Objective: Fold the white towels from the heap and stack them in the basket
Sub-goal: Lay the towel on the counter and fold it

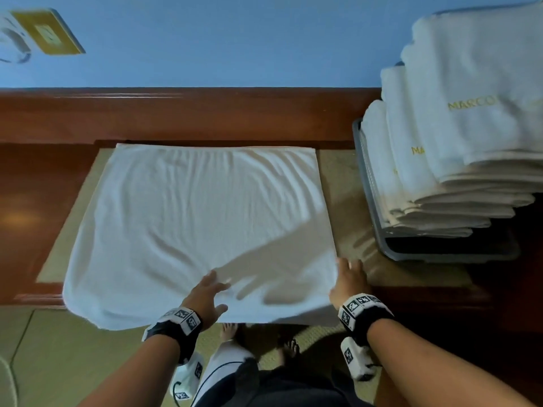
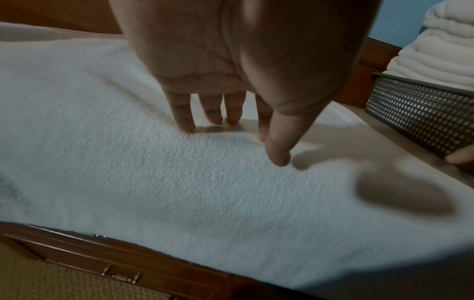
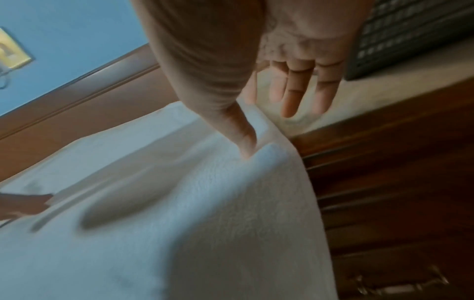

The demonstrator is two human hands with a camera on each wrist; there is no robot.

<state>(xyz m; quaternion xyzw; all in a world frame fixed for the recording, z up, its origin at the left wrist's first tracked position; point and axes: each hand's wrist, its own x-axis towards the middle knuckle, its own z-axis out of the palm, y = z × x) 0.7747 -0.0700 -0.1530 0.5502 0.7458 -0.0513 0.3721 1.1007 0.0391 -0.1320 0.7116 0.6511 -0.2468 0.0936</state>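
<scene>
A white towel [image 1: 191,215] lies spread flat on the woven mat, its near edge hanging over the dresser front. My left hand [image 1: 210,292] rests on its near edge, and in the left wrist view the straight fingertips [image 2: 187,125] touch the towel [image 2: 153,182]. My right hand [image 1: 348,277] is at the towel's near right corner. There the thumb [image 3: 246,142] presses on the towel [image 3: 179,223], with the fingers [image 3: 290,101] straight above the mat. A grey mesh basket [image 1: 373,207] at the right holds a tall stack of folded white towels [image 1: 458,136].
The woven mat [image 1: 346,201] covers a dark wooden dresser top [image 1: 44,201] against a blue wall. A brass wall plate [image 1: 47,32] sits at upper left. A drawer handle [image 2: 120,276] shows below the front edge. My feet stand on the floor by the dresser.
</scene>
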